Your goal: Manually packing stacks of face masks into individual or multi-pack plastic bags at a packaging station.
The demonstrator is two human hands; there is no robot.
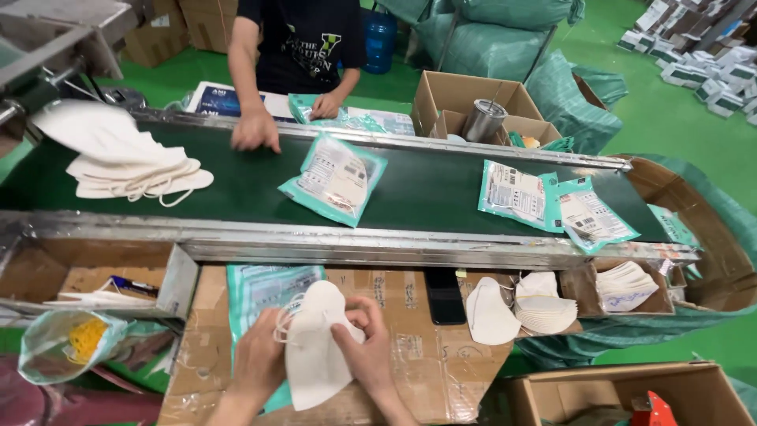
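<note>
A folded white mask (315,355) sits clamped between both of the person's hands, over a teal pouch (260,296) on the cardboard worktop (426,355) at the near edge. The left hand (259,359) pinches its left side by the ear loops; the right hand (364,347) closes fingers on its right edge. Just right lie a dark phone (445,296) and stacked masks (544,304). Beyond runs the green conveyor belt (236,185), carrying sealed pouches (335,177) and loose masks (130,162), with a co-worker's hand (255,130) on its far rail.
</note>
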